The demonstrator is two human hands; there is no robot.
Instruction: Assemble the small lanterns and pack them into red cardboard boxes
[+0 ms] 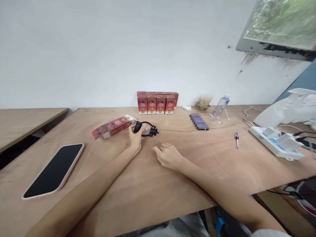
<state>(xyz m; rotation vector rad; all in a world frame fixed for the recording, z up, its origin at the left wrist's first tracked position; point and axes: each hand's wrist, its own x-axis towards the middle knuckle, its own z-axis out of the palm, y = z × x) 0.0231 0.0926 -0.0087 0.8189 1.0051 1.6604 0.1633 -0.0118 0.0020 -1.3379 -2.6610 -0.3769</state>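
My left hand [136, 136] is wrapped round the base of a small black lantern [147, 129], which lies on its side with its clear globe and black top pointing right. My right hand [169, 155] rests on the table to the right of it, fingers curled together. From its fingertips sticks a thin, shiny sliver [160, 143], too small to name. Just left of the lantern lies an opened red printed box [113, 127], its end flaps spread.
Several red boxes [156, 104] stand in rows by the wall. Further right are a patterned phone [199, 121], a cup [205, 100], a water bottle [220, 107], a screwdriver [237, 139] and a power strip [276, 143]. A dark-screened phone [54, 170] lies at left.
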